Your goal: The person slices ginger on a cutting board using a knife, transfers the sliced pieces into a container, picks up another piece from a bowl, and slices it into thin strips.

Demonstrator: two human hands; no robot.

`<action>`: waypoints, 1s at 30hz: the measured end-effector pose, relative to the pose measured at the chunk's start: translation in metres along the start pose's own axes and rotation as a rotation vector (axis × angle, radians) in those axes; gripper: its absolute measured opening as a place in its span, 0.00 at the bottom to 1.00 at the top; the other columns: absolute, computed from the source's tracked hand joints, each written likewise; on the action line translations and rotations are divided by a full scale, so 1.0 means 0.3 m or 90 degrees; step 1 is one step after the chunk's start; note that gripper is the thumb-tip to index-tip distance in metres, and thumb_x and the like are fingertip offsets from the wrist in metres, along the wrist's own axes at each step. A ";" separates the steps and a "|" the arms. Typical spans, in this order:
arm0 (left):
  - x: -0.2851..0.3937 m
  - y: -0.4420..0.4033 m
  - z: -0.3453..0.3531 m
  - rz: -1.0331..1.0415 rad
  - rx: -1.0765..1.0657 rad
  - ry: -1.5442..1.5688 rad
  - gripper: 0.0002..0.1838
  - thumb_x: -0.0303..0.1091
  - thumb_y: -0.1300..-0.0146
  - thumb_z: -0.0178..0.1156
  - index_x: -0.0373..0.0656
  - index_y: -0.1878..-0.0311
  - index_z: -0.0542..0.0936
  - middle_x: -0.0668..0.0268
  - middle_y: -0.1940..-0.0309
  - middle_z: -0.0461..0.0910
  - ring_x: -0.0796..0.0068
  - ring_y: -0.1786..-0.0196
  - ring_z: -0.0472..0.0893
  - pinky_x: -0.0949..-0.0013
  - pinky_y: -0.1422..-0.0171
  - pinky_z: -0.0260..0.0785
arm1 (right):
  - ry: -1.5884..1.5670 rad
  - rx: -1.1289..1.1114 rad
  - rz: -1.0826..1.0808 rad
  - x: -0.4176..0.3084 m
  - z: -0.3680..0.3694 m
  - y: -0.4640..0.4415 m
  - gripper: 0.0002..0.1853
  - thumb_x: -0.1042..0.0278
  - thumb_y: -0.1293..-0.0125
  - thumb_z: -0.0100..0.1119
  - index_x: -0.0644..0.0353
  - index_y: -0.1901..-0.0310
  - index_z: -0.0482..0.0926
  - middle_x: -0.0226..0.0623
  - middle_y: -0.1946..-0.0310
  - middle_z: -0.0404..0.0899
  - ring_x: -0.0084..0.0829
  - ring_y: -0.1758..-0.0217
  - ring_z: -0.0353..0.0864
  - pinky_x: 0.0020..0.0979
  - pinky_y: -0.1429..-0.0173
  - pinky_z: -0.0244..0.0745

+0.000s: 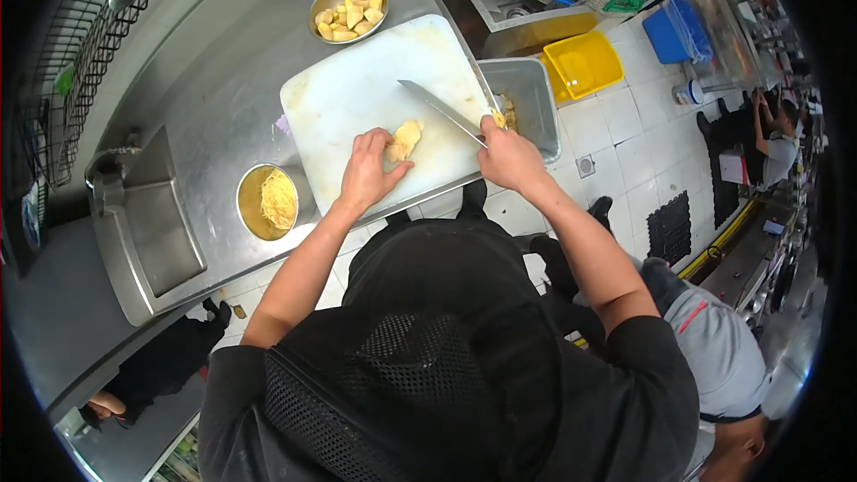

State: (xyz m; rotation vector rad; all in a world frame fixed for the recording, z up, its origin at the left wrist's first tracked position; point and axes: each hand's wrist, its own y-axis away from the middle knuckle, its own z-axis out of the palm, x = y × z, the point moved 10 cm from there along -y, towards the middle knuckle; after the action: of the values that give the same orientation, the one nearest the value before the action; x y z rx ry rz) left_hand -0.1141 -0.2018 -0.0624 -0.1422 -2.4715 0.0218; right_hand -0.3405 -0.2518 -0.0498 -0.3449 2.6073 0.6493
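A pale yellow, knobbly piece of peeled ginger (407, 140) lies on the white cutting board (357, 80). My left hand (369, 168) grips its left and near sides between curled fingers and thumb. My right hand (511, 158) is closed round the handle of a long knife (439, 109). The blade points up and left over the board, apart from the ginger. Beyond the board, a metal bowl (315, 18) holds several ginger chunks (353, 14). Left of the board, a round metal container (246, 201) holds fine yellow shreds (278, 199).
A steel sink (165, 241) is on the left of the counter (210, 98). Right of the board stands a grey bin (539, 116) with scraps, beside a yellow tub (585, 64). One person (714, 339) stands close at my right; others are farther off.
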 end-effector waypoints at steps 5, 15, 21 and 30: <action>-0.015 0.009 0.018 -0.012 0.012 0.016 0.25 0.33 0.44 0.76 0.38 0.46 0.77 0.54 0.46 0.80 0.49 0.41 0.76 0.53 0.36 0.72 | 0.112 -0.049 -0.043 -0.029 -0.097 -0.043 0.18 0.70 0.34 0.54 0.64 0.43 0.70 0.60 0.62 0.86 0.61 0.54 0.86 0.58 0.48 0.79; -0.011 0.045 -0.005 0.008 0.079 0.047 0.28 0.30 0.42 0.74 0.38 0.38 0.78 0.54 0.44 0.82 0.49 0.39 0.78 0.53 0.34 0.73 | 0.258 -0.148 -0.145 -0.075 -0.172 -0.105 0.20 0.74 0.35 0.51 0.66 0.41 0.71 0.60 0.59 0.86 0.60 0.52 0.87 0.56 0.47 0.80; -0.052 0.039 0.002 -0.034 0.060 0.044 0.25 0.31 0.42 0.75 0.38 0.42 0.80 0.55 0.44 0.83 0.51 0.40 0.78 0.54 0.34 0.73 | 0.261 -0.190 -0.151 -0.068 -0.150 -0.111 0.20 0.75 0.34 0.51 0.66 0.41 0.70 0.61 0.57 0.86 0.61 0.51 0.86 0.56 0.46 0.80; -0.002 0.055 -0.045 -0.050 0.145 -0.038 0.27 0.35 0.43 0.77 0.36 0.42 0.80 0.54 0.45 0.83 0.49 0.39 0.77 0.54 0.32 0.71 | 0.267 -0.208 -0.165 -0.065 -0.145 -0.118 0.18 0.71 0.32 0.51 0.66 0.41 0.69 0.63 0.56 0.85 0.64 0.50 0.85 0.58 0.45 0.79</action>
State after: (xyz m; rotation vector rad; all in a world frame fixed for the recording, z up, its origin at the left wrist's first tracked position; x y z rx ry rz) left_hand -0.1037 -0.1858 -0.0530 0.0530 -2.5102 0.2760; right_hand -0.3265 -0.3011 -0.0197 -0.9979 2.7592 0.9982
